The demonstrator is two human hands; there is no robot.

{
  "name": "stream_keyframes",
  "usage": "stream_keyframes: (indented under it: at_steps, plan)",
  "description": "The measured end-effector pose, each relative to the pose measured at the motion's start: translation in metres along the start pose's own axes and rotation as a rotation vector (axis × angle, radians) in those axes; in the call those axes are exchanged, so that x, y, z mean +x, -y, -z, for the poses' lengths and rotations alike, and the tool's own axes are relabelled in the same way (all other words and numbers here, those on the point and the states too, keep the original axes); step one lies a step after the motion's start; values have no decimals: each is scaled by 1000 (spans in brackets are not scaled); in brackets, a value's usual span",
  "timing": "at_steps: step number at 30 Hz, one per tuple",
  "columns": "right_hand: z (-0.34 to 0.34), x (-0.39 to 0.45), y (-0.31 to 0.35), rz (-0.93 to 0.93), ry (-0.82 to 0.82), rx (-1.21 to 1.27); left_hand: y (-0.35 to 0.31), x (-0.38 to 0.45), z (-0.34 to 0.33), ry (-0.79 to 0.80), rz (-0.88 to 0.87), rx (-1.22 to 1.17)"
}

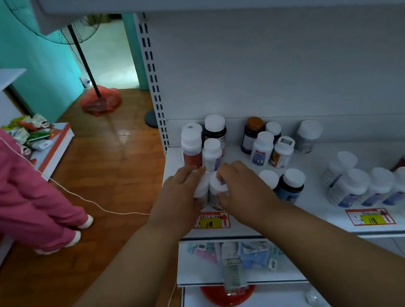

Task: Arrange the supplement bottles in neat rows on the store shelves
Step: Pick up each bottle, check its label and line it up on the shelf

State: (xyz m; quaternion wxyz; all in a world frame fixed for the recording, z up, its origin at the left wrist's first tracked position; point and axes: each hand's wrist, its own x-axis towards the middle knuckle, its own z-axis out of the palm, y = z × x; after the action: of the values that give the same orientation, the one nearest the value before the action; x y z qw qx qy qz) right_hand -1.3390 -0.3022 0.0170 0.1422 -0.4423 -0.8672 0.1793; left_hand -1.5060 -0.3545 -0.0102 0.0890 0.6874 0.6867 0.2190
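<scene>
Step in hand, as judged: squaring up the front pair of bottles at the left end of the shelf [315, 197], centre of the frame.

Hand state. The left hand [176, 199] is curled round a white-capped bottle [201, 189] from its left side. The right hand [244, 194] grips the neighbouring bottle [217, 185], fingers over its cap. The two hands are close together, and the two bottles stand just beside each other; whether they touch cannot be told.

Location of stock. Behind the held pair stand a red bottle [192, 152], a smaller white bottle [211, 152] and a dark bottle [214, 127], forming a loose column toward the back panel. A second cluster [271, 143] sits right of centre, a dark-blue bottle [291, 183] stands just right of the right hand, and a further group [374, 188] occupies the right of the frame, some of it blurred.

Procedure.
1. Keep both bottles upright; slide them rather than lift them.
2. Align the pair with the column behind, using the shelf front edge and the price tag [213, 221] as the reference line.
3. Turn labels outward.
4. Release one hand at a time.

Caution. The rear bottles are tall and stand close by; a push backward would probably topple them.
</scene>
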Motion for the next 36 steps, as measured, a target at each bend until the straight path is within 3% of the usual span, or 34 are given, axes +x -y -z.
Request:
stream_keyframes:
  at_steps: [3,7,10,12,14,17,22,24,26,30,36]
  plan:
    - [12,-5,5,57,-75,49,-9,-6,5,-84,-22,114]
    - [57,-5,-17,176,-395,119,-38,1,12,-284,-87,170]
    - [95,10,-71,47,-492,67,-65,16,11,-291,-133,140]
    - [114,28,-115,-161,-398,-56,-80,25,6,-278,-141,122]
    - [126,43,-155,-342,-147,-167,-93,32,-1,-286,-137,95]
    - [131,59,-192,-368,101,-240,-112,43,-10,-319,-125,95]
    - [134,71,-211,-250,102,-457,-141,62,-24,-345,-84,91]
    - [134,69,-219,-234,123,-435,-153,69,-29,-344,-81,75]
    - [138,65,-224,-188,80,-370,-165,76,-35,-321,-66,35]
    - [167,57,-213,-118,-176,-35,-181,86,-44,-291,-50,-110]
    - [178,37,-167,-73,-90,177,-196,90,-41,-185,49,-410]
